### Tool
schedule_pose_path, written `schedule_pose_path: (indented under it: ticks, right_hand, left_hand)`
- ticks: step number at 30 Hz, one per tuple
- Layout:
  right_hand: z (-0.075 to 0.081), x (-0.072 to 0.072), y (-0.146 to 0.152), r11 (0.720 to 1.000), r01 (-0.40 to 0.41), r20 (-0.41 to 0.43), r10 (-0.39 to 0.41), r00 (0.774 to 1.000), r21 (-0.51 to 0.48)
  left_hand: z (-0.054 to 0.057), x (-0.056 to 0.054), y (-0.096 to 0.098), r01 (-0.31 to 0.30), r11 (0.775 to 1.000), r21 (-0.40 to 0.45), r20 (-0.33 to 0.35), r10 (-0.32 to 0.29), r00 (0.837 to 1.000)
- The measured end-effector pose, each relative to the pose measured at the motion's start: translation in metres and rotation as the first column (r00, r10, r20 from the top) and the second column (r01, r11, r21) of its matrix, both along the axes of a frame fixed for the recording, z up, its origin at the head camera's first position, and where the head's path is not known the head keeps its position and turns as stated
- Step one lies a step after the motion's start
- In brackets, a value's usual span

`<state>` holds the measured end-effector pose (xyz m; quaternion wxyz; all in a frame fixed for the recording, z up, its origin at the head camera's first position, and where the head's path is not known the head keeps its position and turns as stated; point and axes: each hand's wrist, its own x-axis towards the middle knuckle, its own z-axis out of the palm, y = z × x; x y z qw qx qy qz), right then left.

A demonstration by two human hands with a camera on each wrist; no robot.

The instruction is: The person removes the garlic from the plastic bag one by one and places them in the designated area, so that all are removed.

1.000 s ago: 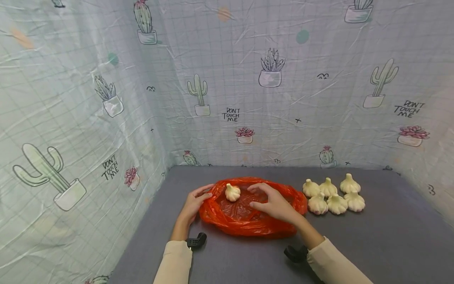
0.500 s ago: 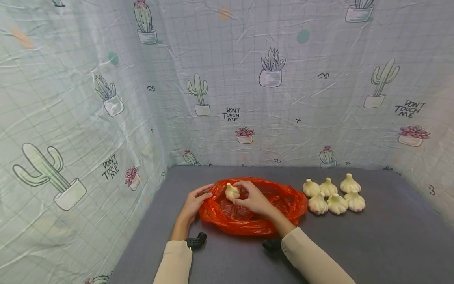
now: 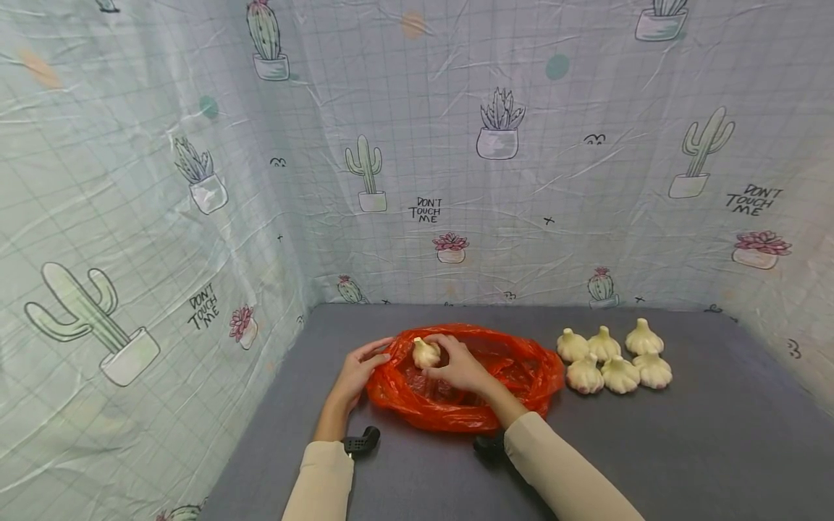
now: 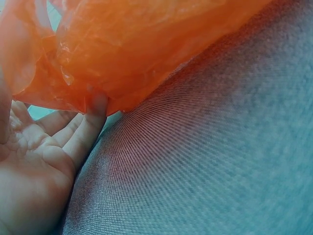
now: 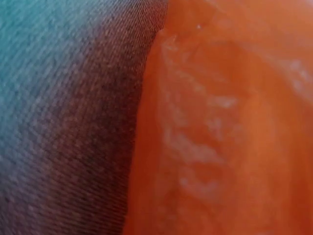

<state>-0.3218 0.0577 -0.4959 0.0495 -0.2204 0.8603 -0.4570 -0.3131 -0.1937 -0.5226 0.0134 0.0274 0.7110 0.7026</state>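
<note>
A red plastic bag lies on the grey table with its mouth spread upward. Inside it, toward the left, sits a pale garlic bulb, stem up. My right hand reaches over the bag and holds this bulb from its right side, thumb in front and fingers behind. At the bag's left rim, my left hand pinches the plastic. In the left wrist view, fingers of that hand meet the orange-looking film from outside. The right wrist view shows only bag film and table; the right hand is outside that view.
Several more garlic bulbs stand grouped in two rows on the table, right of the bag. A curtain printed with cacti hangs behind and along the sides of the table.
My right hand has moved left across the bag's mouth, from apart to the garlic bulb, which has shifted very slightly. The left hand has kept its place at the rim.
</note>
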Motion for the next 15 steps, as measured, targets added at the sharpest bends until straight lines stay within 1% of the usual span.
schedule_pose_path:
  ticks: [7,15]
  right_hand:
    - [-0.0032,0.0000,-0.0003,1.000,0.008,0.008,-0.008,1.000,-0.009]
    - [-0.0040,-0.0014,0.0004,1.000,-0.014,0.015,0.014,1.000,0.016]
  left_hand:
    - [-0.0018,-0.0015,0.0008,-0.003,1.000,-0.001,-0.012,0.003,1.000]
    - [-0.0013,-0.0021,0.0004,0.000,1.000,0.005,0.006,0.000,1.000]
